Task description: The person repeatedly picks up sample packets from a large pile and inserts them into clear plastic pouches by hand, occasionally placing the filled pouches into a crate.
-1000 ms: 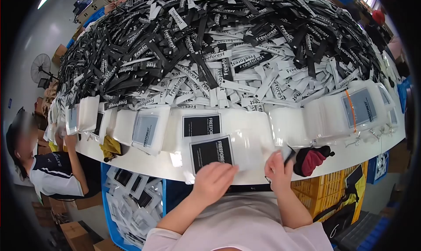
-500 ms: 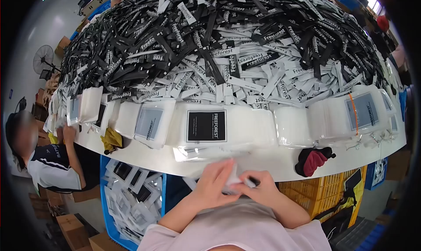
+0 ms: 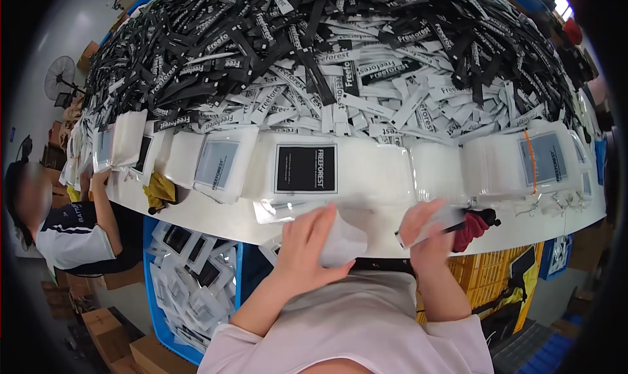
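My left hand (image 3: 304, 246) is wrapped round a stack of whitish translucent plastic bags (image 3: 345, 240), held over the table's near edge. To its right, my right hand (image 3: 428, 246) is smeared by motion. A pale see-through piece (image 3: 445, 220), probably a plastic bag, shows at its fingers with a dark strip along one side. Just beyond my left hand lies a flat clear bag (image 3: 275, 212) on the table. Behind it, a row of bag stacks includes one with a black FREEFOREST label (image 3: 306, 169). A dark red cloth bundle (image 3: 472, 230) lies beside my right hand.
A large heap of black and white Freeforest sachets (image 3: 314, 67) covers the table's far part. Below left, a blue bin (image 3: 152, 289) holds filled bags; below right stands a yellow crate (image 3: 474, 272). A co-worker (image 3: 78, 233) sits at the left, near a yellow cloth (image 3: 160, 192).
My hands, close together before, have parted. The right hand has moved right and up with a pale piece at its fingers; the left has shifted slightly left and keeps the stack.
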Tool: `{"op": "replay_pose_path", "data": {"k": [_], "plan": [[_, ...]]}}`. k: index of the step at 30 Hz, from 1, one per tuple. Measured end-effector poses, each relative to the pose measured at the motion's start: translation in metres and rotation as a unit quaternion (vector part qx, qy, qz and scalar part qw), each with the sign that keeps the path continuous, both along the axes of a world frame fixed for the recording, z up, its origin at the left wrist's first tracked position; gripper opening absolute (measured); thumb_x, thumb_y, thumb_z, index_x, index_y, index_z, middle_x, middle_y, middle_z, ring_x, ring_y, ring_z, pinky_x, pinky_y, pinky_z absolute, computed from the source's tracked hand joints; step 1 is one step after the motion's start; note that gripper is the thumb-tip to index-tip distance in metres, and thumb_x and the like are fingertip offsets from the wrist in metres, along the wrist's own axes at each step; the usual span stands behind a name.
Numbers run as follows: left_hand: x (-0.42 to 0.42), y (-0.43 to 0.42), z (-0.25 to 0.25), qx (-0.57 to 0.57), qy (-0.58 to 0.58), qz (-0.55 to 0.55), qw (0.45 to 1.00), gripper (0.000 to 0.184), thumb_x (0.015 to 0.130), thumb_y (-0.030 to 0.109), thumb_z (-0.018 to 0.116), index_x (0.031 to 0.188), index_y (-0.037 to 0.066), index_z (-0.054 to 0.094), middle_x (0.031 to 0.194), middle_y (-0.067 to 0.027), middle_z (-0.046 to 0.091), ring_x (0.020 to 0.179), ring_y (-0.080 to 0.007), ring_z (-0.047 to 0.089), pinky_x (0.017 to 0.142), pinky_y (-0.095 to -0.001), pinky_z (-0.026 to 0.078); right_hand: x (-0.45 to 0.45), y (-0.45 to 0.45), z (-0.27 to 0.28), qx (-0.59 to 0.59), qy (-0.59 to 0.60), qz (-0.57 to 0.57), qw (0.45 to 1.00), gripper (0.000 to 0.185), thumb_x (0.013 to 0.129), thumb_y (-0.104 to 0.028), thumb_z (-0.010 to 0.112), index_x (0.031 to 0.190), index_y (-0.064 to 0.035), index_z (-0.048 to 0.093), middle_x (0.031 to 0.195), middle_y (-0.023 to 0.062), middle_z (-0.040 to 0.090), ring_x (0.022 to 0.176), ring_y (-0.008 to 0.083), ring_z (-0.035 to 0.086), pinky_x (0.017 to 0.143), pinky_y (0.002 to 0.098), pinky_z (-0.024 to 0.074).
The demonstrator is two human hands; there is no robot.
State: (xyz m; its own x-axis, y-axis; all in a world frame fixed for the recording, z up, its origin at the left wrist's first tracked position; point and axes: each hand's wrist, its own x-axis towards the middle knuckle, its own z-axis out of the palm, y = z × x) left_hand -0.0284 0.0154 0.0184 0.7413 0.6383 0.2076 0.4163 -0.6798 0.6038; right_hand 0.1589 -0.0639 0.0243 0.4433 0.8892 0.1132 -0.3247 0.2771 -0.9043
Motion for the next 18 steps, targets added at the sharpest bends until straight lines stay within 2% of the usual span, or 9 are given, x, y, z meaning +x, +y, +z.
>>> {"op": "replay_pose_path", "data": {"k": [1, 2, 3, 5, 8, 11, 14, 17, 18], "plan": [[0.001, -0.004, -0.003, 0.000, -0.022, 0.003, 1.000, 0.096, 0.054, 0.030, 0.077, 0.129, -0.005, 0.030, 0.118, -0.0192, 0.042, 0.102, -0.0329, 0.044, 0.086, -0.0399, 0.033, 0.002, 0.006, 0.013, 0.087, 0.202, 0.014, 0.975, 0.025, 0.086, -0.025, 0.055, 0.079, -0.0035, 0.045, 0.070, 0.0062, 0.052, 0.070, 0.0145, 0.054, 0.064, 0.0338, 0.0468], [0.006, -0.007, -0.008, 0.003, -0.047, 0.007, 0.999, 0.099, 0.054, 0.034, 0.077, 0.131, -0.005, 0.027, 0.121, -0.0194, 0.041, 0.105, -0.0322, 0.042, 0.084, -0.0406, 0.031, -0.004, 0.009, 0.020, 0.104, 0.157, -0.022, 0.982, 0.025, 0.092, -0.026, 0.042, 0.083, -0.0028, 0.047, 0.088, 0.0128, 0.056, 0.086, 0.0194, 0.055, 0.084, 0.0421, 0.0437], [0.010, -0.010, -0.013, 0.008, -0.071, 0.011, 0.997, 0.103, 0.053, 0.037, 0.076, 0.132, -0.005, 0.024, 0.123, -0.0196, 0.039, 0.107, -0.0314, 0.040, 0.082, -0.0413, 0.029, -0.010, 0.011, 0.020, 0.061, 0.063, 0.028, 0.996, 0.028, 0.092, -0.028, 0.040, 0.086, -0.0020, 0.049, 0.093, 0.0126, 0.056, 0.089, 0.0210, 0.055, 0.087, 0.0429, 0.0414], [0.014, -0.010, -0.019, 0.061, -0.081, 0.011, 0.995, 0.110, 0.050, 0.038, 0.077, 0.132, -0.008, 0.019, 0.124, -0.0224, 0.038, 0.108, -0.0334, 0.038, 0.081, -0.0424, 0.029, -0.019, 0.011, 0.019, -0.030, -0.126, 0.125, 0.984, 0.036, 0.092, -0.033, 0.035, 0.092, -0.0004, 0.052, 0.103, 0.0122, 0.057, 0.094, 0.0242, 0.055, 0.093, 0.0446, 0.0368], [0.014, -0.006, -0.022, 0.078, -0.085, 0.012, 0.993, 0.110, 0.049, 0.036, 0.077, 0.132, -0.008, 0.018, 0.123, -0.0225, 0.038, 0.109, -0.0329, 0.038, 0.081, -0.0423, 0.029, -0.017, 0.010, 0.022, -0.029, -0.161, 0.219, 0.962, 0.034, 0.093, -0.023, 0.034, 0.113, 0.0002, 0.051, 0.122, 0.0132, 0.050, 0.116, 0.0256, 0.044, 0.102, 0.0444, 0.0260], [0.013, -0.009, -0.020, 0.050, -0.128, 0.007, 0.990, 0.109, 0.049, 0.035, 0.076, 0.131, -0.009, 0.019, 0.123, -0.0227, 0.039, 0.108, -0.0325, 0.040, 0.080, -0.0424, 0.029, -0.017, 0.011, 0.023, -0.057, -0.230, 0.181, 0.954, 0.038, 0.093, -0.020, 0.034, 0.120, 0.0015, 0.048, 0.127, 0.0108, 0.046, 0.121, 0.0230, 0.039, 0.104, 0.0407, 0.0229], [0.014, -0.005, -0.019, 0.053, -0.118, 0.008, 0.992, 0.109, 0.048, 0.035, 0.076, 0.131, -0.009, 0.020, 0.122, -0.0227, 0.039, 0.105, -0.0324, 0.042, 0.080, -0.0419, 0.029, -0.023, 0.010, 0.030, -0.140, -0.088, 0.205, 0.965, 0.039, 0.093, -0.022, 0.033, 0.120, 0.0028, 0.047, 0.132, 0.0115, 0.041, 0.126, 0.0219, 0.033, 0.103, 0.0370, 0.0238], [0.012, -0.005, -0.019, 0.057, -0.127, -0.001, 0.990, 0.110, 0.047, 0.035, 0.077, 0.131, -0.008, 0.021, 0.122, -0.0223, 0.040, 0.103, -0.0326, 0.043, 0.079, -0.0410, 0.029, -0.004, 0.009, 0.033, -0.150, 0.053, 0.270, 0.950, 0.044, 0.093, -0.025, 0.033, 0.126, 0.0031, 0.040, 0.136, 0.0109, 0.036, 0.128, 0.0220, 0.028, 0.102, 0.0339, 0.0247], [0.015, -0.006, -0.016, 0.062, -0.132, -0.005, 0.989, 0.110, 0.046, 0.035, 0.077, 0.132, -0.007, 0.021, 0.122, -0.0221, 0.040, 0.103, -0.0325, 0.042, 0.079, -0.0407, 0.029, -0.008, 0.010, 0.031, -0.160, 0.055, 0.251, 0.953, 0.051, 0.092, -0.025, 0.040, 0.132, 0.0029, 0.029, 0.137, 0.0139, 0.032, 0.126, 0.0245, 0.030, 0.102, 0.0361, 0.0255]]}}
